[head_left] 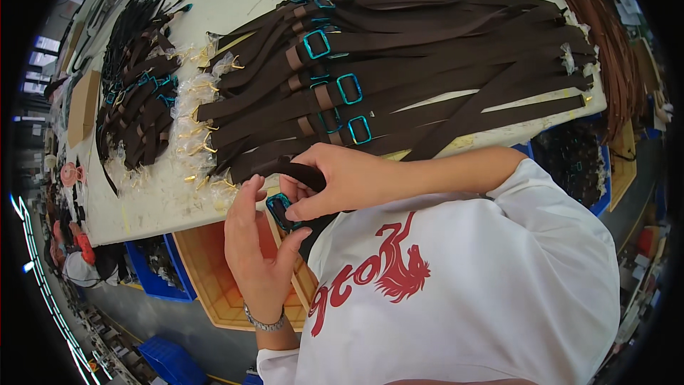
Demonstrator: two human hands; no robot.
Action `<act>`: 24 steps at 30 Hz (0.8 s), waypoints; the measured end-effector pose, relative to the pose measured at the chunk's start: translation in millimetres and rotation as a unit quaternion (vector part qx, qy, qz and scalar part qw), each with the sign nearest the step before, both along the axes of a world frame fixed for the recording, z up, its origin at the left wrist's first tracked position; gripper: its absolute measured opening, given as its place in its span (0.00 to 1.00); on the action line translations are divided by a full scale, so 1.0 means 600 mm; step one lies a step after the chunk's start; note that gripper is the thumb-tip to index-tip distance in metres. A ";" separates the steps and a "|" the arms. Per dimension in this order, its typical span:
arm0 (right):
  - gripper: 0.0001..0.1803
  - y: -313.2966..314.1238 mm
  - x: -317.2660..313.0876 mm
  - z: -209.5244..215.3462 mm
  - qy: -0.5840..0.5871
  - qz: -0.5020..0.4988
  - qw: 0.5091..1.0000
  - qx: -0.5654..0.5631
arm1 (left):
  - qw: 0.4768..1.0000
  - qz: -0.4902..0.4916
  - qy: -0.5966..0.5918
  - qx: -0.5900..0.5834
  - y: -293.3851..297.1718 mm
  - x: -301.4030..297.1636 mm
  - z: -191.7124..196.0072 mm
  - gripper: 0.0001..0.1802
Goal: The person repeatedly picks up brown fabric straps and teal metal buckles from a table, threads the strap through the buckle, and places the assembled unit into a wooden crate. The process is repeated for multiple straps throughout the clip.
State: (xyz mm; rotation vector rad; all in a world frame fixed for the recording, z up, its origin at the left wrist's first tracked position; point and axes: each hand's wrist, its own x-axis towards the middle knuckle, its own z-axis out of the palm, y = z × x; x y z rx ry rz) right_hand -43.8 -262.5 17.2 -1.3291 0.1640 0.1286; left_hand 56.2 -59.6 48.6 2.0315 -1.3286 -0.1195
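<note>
All on the teal buckle [272,207]!

Left hand [251,242] comes up from below, fingers raised and bent, thumb at the buckle's lower end; pinching or only steadying, I can't tell. The buckle sits between the hands, near the table's front edge. Right hand [349,177], back upward, forearm in from the right, pinches it between thumb and finger, a dark strap [305,172] curving alongside.

Across the room: cardboard box [84,108], pale table [142,207], brown straps [456,64] in rows, blue bin [606,178] below.
</note>
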 end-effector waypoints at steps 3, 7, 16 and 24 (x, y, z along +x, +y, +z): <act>0.12 -0.008 -0.011 0.007 -0.028 -0.009 0.998 -0.057 | 0.999 -0.016 -0.027 0.015 -0.004 -0.006 0.007 0.35; 0.13 -0.026 -0.025 0.014 0.007 0.012 0.998 -0.058 | 0.998 -0.037 -0.037 -0.027 -0.029 -0.021 -0.001 0.34; 0.23 -0.101 -0.075 0.081 0.068 0.059 0.996 0.028 | 0.992 0.012 0.096 -0.085 -0.012 -0.028 -0.022 0.34; 0.17 -0.122 -0.087 0.091 0.094 0.201 0.961 0.167 | 0.984 -0.006 0.135 -0.116 -0.019 -0.054 -0.012 0.36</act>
